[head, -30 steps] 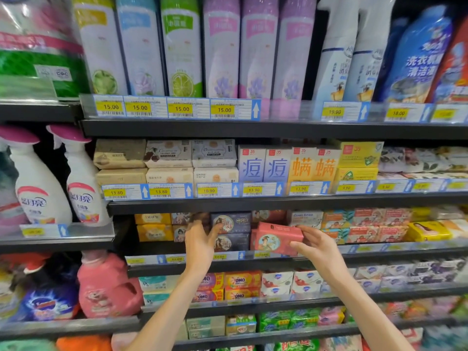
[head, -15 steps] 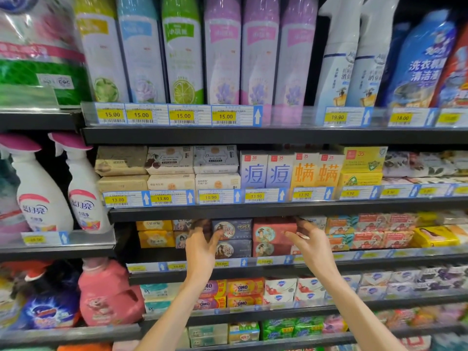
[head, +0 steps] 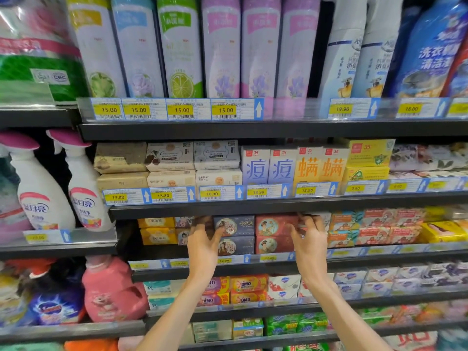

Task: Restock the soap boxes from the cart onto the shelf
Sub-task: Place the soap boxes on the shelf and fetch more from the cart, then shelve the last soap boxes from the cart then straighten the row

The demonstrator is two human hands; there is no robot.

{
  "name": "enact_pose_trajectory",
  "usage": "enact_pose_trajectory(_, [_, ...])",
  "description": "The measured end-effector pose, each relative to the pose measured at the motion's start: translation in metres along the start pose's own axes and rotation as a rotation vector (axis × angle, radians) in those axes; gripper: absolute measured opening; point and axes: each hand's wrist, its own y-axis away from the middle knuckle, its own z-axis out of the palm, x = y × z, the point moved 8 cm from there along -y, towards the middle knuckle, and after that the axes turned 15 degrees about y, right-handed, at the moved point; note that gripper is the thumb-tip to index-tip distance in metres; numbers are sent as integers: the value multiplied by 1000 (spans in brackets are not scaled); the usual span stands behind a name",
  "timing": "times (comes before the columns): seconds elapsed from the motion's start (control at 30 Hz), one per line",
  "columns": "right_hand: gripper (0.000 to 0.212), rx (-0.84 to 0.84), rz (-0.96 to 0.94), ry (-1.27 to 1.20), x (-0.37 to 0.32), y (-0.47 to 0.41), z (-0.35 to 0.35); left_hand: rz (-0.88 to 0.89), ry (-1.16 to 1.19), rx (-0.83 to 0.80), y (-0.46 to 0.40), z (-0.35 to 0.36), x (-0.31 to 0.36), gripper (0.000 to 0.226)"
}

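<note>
where the shelf [head: 253, 271] carries soap, two red soap boxes [head: 274, 235] are stacked beside purple boxes [head: 236, 235]. the upper red box is touched by the right hand [head: 310, 245], fingers loosely spread; nothing is held by the left hand [head: 202, 245], fingers relaxed.

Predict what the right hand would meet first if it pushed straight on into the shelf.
Probably the upper red soap box: the right hand points at its right end, though depth is unclear.

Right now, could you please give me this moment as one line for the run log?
step: shelving | red soap box: on shelf, stacked on another | right hand: fingertips at its right end | left hand: open, at purple boxes
</note>
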Motion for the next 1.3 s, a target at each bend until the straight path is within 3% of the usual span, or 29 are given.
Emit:
enact_pose_trajectory(0.27, [36, 1, -5, 23, 4, 2, 4, 10, -11, -15, 7, -4, 12, 27])
enact_pose_trajectory(0.37, [44, 7, -22, -32, 0, 18, -5, 29, 50, -11, 21, -17, 19, 34])
enact_pose_trajectory(0.47, [36, -100, -154, -80, -22, 43, 2, 86, -36, -1, 47, -45, 28, 37])
enact_pose_trajectory(0.57, [27, -304, -415, -94, -62, 77, 30, 126, -190, -15, 84, -87, 28, 34])
enact_pose_trajectory(0.73, [32, -575, -750, -169, -152, 150, 82, 136, -423, 106, 154, -197, 18, 36])
enact_pose_trajectory(0.93, [35, -815, -1032, -299, -283, 269, 117, -33, -597, 315, 254, -354, 6, 40])
enact_pose_trajectory(1.07, [45, -874, -1253, -334, -384, 371, 118, -97, -788, 448, 327, -465, 21, 43])
enact_pose_trajectory(1.23, [45, -916, -1477, -430, -500, 505, 91, -195, -953, 526, 404, -596, 22, 51])
enact_pose_trajectory(1.3, [56, -885, -1585, -428, -539, 561, 89, -244, -993, 541, 430, -645, 16, 57])
